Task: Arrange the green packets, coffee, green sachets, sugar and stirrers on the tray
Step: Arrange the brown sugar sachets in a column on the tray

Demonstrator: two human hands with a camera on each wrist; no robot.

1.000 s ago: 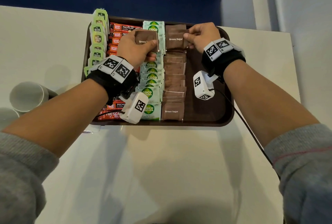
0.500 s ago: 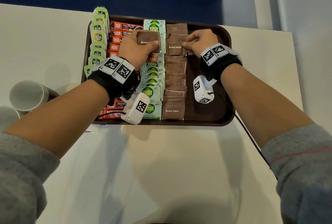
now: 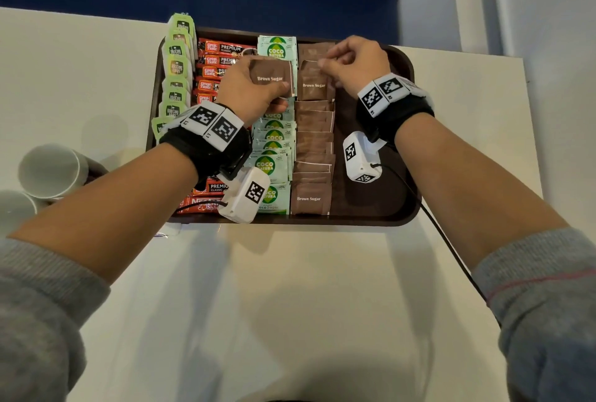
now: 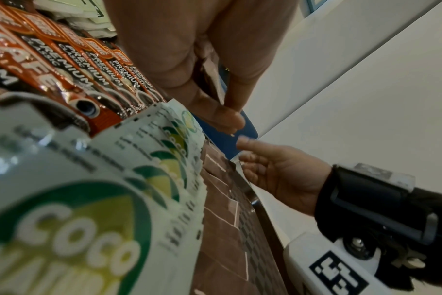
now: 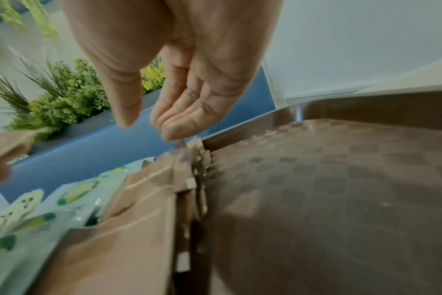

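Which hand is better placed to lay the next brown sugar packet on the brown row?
Probably the right hand: it hangs open over the brown sugar row, while the left hand holds the packets.

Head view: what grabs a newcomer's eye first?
The dark tray at the table's far edge, filled in neat columns: light green packets at the left, then red coffee sticks, Coco Natura sachets and brown sugar packets. Above them, the left hand holds a small stack of brown sugar packets, while the right hand touches the top packet of the brown column with its fingers. The tray's right strip is bare.
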